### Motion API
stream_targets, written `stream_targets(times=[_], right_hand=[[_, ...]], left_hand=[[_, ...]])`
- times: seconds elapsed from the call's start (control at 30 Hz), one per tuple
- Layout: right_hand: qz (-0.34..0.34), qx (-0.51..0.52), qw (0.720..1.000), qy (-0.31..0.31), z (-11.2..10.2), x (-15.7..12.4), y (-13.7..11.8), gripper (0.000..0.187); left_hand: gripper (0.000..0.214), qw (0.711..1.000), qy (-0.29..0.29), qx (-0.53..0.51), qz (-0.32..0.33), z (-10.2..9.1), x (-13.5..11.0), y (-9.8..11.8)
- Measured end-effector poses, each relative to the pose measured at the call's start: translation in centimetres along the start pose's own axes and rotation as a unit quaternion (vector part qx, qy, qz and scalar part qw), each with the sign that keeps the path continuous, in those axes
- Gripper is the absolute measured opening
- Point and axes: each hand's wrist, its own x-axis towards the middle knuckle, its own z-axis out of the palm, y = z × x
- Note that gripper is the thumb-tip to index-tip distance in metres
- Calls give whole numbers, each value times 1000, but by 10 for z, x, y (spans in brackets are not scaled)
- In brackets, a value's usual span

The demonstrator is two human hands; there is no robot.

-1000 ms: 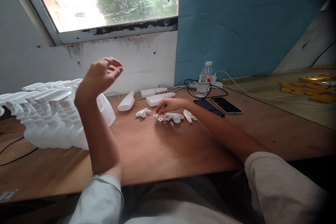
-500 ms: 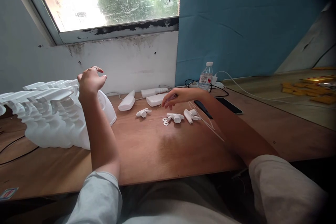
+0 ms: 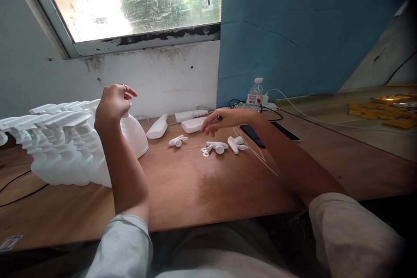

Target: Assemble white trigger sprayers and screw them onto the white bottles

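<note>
- Left hand (image 3: 114, 104), nine o'clock in view: fingers bent by the neck of a white bottle (image 3: 134, 137), perhaps to steady it (grip or mere touch, I cannot tell).
- Right hand (image 3: 216, 121), dead centre: fingers drawn together above the table (image 3: 182, 191); whether they grasp something slim, I cannot tell.
- Around it, from four to eight o'clock, lie loose spray heads (image 3: 220, 147) and small washers (image 3: 205, 154), probably set for easy reach.
- At eight o'clock from the left hand, spray-topped bottles (image 3: 71, 160) stand tightly packed, likely saving room.

Brown table (image 3: 182, 191): white bottles (image 3: 65, 163), trigger heads (image 3: 220, 149), washers (image 3: 204, 154), thin tubes (image 3: 269, 167), phones (image 3: 253, 135), water bottle (image 3: 254, 95).
</note>
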Motion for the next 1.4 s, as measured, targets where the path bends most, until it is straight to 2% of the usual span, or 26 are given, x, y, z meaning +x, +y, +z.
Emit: stream_targets(times=[0.1,0.17,0.23,0.3,0.4,0.47,0.57,0.63,0.7,0.77,0.83,0.9,0.97,1.03,1.07,1.13,1.27,1.33,1.4], right_hand=[[-1,40,999,27,1,-1,-1,50],[-21,60,996,58,3,1,-2,52],[-63,58,989,117,7,5,-3,48],[-116,60,973,192,12,11,-7,43],[-187,92,940,271,24,16,-21,48],[-213,106,923,303,34,14,-35,52],[-195,113,904,364,45,6,-54,44],[-176,135,883,413,47,0,-62,36],[-183,176,848,466,42,-4,-63,31],[-220,236,793,517,31,-6,-60,31],[-267,296,726,560,19,-8,-55,32],[-308,331,662,598,9,-10,-50,30],[-331,336,614,633,2,-14,-46,24],[-352,331,584,652,-2,-17,-44,21],[-361,326,581,653,-3,-18,-43,20],[-374,322,597,632,-4,-20,-41,20],[-363,338,673,548,-7,-28,-41,27],[-368,356,701,496,-8,-35,-43,31],[-375,369,727,441,-8,-43,-46,35]], left_hand=[[35,998,-37,-49,24,-13,-19,22],[35,996,-42,-49,54,-21,-30,34],[35,996,-21,-30,83,-28,-40,43],[35,989,16,-21,147,-32,-49,52],[30,953,57,-55,293,-29,-58,70],[24,923,56,-88,370,-20,-60,85],[22,879,47,-130,456,-2,-60,108],[21,846,105,-151,500,9,-59,121],[19,835,186,-160,493,17,-58,131],[28,853,220,-163,445,24,-55,137],[38,878,193,-172,403,35,-51,141],[47,892,149,-169,392,51,-47,146],[58,901,108,-149,394,71,-43,151],[67,913,77,-127,381,90,-42,156],[70,920,66,-122,367,97,-42,159],[71,931,51,-130,339,106,-42,162],[64,924,5,-205,324,104,-42,158],[59,898,-60,-272,339,99,-40,153],[57,847,-159,-354,364,97,-36,147]])
